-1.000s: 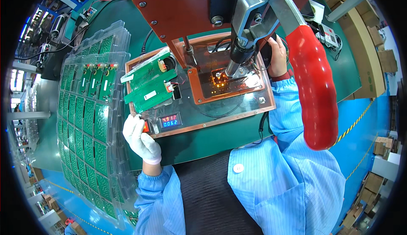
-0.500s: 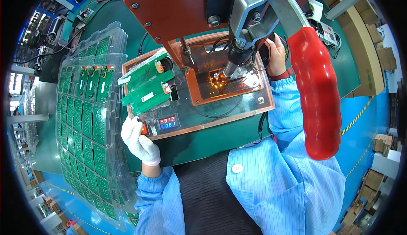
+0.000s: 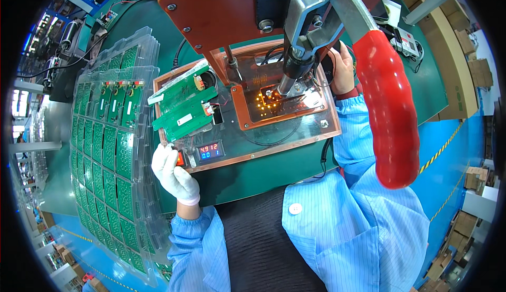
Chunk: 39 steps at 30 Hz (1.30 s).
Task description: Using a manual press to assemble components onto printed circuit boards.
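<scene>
A test fixture (image 3: 253,157) with a wooden rim and clear top stands before me. My left hand (image 3: 175,175), in a white glove, has its bent fingers around the near left corner, beside a lit red switch (image 3: 180,158). My bare right hand (image 3: 344,72) reaches past the far right side, fingers curled against a dark object only partly visible behind the press. In the orange frame, a circuit board (image 3: 271,101) with glowing amber lights sits under the press plunger (image 3: 287,84). Green circuit boards (image 3: 184,118) lie on the fixture's left part.
A toggle clamp lever with a red grip (image 3: 390,113) rises close on the right, joined to the orange press body (image 3: 221,15). Clear trays of green boards (image 3: 108,155) stack at left. A small digital meter (image 3: 210,151) is lit. A cardboard box (image 3: 448,60) stands beyond the bench's right edge.
The red grip has shifted slightly up and left in view. The amber light pattern and the meter's blue reading differ. Both hands stay nearly in place.
</scene>
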Motion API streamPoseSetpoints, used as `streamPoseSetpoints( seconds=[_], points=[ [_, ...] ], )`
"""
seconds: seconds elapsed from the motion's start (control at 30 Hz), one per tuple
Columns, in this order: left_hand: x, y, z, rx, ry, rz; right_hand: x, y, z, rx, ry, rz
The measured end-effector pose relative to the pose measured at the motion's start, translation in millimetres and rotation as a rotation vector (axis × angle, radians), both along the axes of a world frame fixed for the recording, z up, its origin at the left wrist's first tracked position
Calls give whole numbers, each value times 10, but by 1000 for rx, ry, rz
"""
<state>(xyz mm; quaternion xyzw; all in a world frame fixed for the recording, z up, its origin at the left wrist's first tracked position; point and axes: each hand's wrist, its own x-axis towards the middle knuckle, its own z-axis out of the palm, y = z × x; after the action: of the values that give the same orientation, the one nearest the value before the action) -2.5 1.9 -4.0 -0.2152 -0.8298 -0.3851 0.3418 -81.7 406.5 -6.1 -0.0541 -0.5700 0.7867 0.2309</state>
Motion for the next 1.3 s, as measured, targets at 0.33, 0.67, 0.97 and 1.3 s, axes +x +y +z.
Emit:
streamPoseSetpoints(
  seconds=[0.33,0.67,0.97,1.3],
  points=[
    [126,-57,161,-164,-58,46,6,81,286,-120,62,3],
    [164,-18,506,-347,-172,85,647,-634,1771,864,964,-187],
    [-72,341,923,-373,-65,-163,210,-583,2375,686,839,-162],
    [-575,1307,942,-580,-337,-477,-474,-694,2671,375,251,306]
  ],
)
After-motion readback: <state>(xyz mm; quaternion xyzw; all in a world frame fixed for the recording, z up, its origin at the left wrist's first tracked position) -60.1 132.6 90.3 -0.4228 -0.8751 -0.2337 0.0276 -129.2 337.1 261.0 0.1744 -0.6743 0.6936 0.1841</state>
